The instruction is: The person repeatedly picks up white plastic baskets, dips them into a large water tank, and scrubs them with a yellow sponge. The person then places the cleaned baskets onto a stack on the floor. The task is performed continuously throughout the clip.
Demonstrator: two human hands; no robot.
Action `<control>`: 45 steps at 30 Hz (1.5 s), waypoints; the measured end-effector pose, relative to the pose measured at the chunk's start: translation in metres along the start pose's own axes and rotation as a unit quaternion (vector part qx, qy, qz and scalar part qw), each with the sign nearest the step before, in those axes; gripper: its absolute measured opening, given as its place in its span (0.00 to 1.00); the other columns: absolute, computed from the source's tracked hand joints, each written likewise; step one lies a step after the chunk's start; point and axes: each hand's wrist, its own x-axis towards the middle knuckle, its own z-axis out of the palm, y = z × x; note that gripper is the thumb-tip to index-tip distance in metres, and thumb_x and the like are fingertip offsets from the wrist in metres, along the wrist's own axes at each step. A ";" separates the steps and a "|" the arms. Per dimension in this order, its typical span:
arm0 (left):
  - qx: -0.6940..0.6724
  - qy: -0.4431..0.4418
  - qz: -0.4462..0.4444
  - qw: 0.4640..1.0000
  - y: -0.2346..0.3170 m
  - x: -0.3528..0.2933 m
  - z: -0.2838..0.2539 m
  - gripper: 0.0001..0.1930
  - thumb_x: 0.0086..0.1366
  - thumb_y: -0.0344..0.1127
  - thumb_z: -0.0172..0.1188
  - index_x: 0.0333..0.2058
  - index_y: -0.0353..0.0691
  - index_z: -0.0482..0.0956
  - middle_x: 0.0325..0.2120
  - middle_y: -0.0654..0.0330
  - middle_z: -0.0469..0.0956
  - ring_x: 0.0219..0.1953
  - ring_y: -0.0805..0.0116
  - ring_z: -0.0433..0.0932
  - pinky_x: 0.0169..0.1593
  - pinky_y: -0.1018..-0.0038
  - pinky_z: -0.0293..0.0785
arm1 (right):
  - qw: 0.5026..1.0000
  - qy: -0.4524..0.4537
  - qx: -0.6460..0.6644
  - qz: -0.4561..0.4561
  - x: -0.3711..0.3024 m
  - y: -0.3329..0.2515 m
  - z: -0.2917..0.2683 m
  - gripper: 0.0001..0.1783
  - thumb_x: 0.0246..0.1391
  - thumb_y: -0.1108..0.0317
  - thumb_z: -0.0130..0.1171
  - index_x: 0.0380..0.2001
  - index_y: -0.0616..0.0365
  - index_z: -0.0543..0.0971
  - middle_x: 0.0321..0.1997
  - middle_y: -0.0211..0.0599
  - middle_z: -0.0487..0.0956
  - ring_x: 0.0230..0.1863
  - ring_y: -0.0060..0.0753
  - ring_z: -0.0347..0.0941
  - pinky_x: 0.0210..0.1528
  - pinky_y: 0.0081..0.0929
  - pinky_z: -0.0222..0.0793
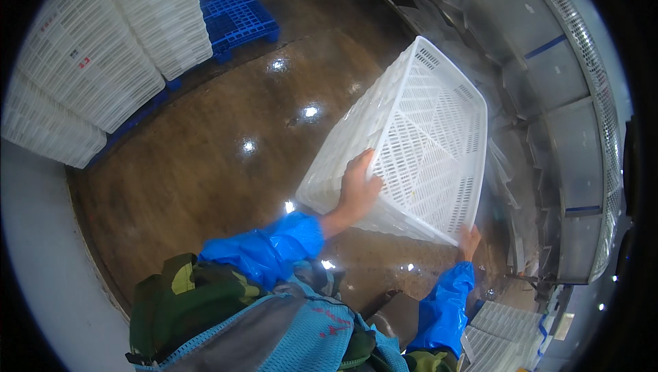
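Note:
A white slatted plastic crate (pixel 428 132) is in front of me, its mouth turned up toward me. Layered edges along its side suggest several crates nested below it. My left hand (pixel 360 187) is closed on the left rim, with the thumb over the inner edge. At the near right corner, my right hand (pixel 469 240) grips the rim; most of its fingers are hidden. Blue plastic sleeve covers reach down both forearms.
Tall stacks of white crates (pixel 75 50) stand on blue pallets (pixel 236 12) at the far left. A long metal machine (pixel 555 98) with panels runs along the right. More white crates (pixel 504 334) are at the lower right. The brown floor (pixel 205 166) looks wet. A pale wall (pixel 44 221) borders the left.

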 end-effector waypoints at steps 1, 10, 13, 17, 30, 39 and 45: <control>-0.005 -0.001 0.014 1.000 0.005 0.003 -0.002 0.27 0.55 0.27 0.52 0.56 0.28 0.68 0.50 0.42 0.73 0.53 0.49 0.71 0.58 0.66 0.65 | 1.000 -0.006 0.000 0.004 0.001 -0.001 0.000 0.11 0.55 0.75 0.52 0.39 0.68 0.79 0.31 0.31 0.80 0.32 0.21 0.72 0.34 0.22 0.68; -0.071 -0.104 -0.045 0.991 -0.005 0.002 -0.020 0.27 0.57 0.30 0.53 0.58 0.33 0.67 0.52 0.41 0.71 0.55 0.48 0.70 0.60 0.64 0.63 | 0.999 -0.019 0.024 0.015 0.001 0.001 0.002 0.12 0.56 0.75 0.53 0.42 0.68 0.79 0.33 0.33 0.80 0.34 0.23 0.74 0.38 0.23 0.70; -0.052 -0.092 -0.047 0.993 -0.005 -0.006 -0.025 0.27 0.58 0.31 0.55 0.58 0.33 0.67 0.52 0.41 0.71 0.57 0.48 0.67 0.62 0.63 0.61 | 1.000 -0.002 0.008 -0.006 -0.010 0.012 -0.005 0.12 0.56 0.75 0.52 0.41 0.68 0.79 0.35 0.33 0.81 0.34 0.22 0.74 0.38 0.23 0.70; -0.006 -0.076 -0.043 0.996 -0.022 -0.002 -0.022 0.26 0.59 0.33 0.56 0.57 0.31 0.68 0.52 0.43 0.72 0.57 0.50 0.68 0.62 0.63 0.61 | 0.999 0.014 0.009 0.034 0.002 0.015 0.002 0.11 0.56 0.74 0.51 0.40 0.67 0.79 0.32 0.29 0.79 0.30 0.19 0.71 0.32 0.21 0.67; 0.090 -0.154 0.227 0.957 0.016 -0.050 0.004 0.24 0.55 0.24 0.51 0.53 0.27 0.66 0.53 0.46 0.67 0.57 0.53 0.66 0.64 0.62 0.56 | 0.968 0.197 -0.072 0.140 -0.213 0.089 0.078 0.19 0.60 0.52 0.52 0.35 0.60 0.78 0.38 0.51 0.79 0.41 0.56 0.74 0.44 0.45 0.69; 0.037 -0.536 0.123 0.835 -0.010 -0.220 0.131 0.20 0.57 0.24 0.50 0.51 0.32 0.69 0.48 0.52 0.70 0.53 0.59 0.68 0.59 0.65 0.62 | 0.790 0.308 0.103 0.520 -0.530 0.123 0.065 0.19 0.54 0.51 0.58 0.36 0.57 0.79 0.36 0.47 0.81 0.38 0.48 0.77 0.41 0.41 0.71; -0.017 -0.702 0.166 0.693 0.019 -0.375 0.191 0.19 0.54 0.24 0.53 0.47 0.33 0.71 0.45 0.52 0.71 0.51 0.58 0.69 0.57 0.66 0.63 | 0.675 0.488 0.038 0.552 -0.725 0.175 0.067 0.18 0.52 0.53 0.60 0.30 0.59 0.79 0.29 0.44 0.81 0.32 0.43 0.77 0.37 0.38 0.71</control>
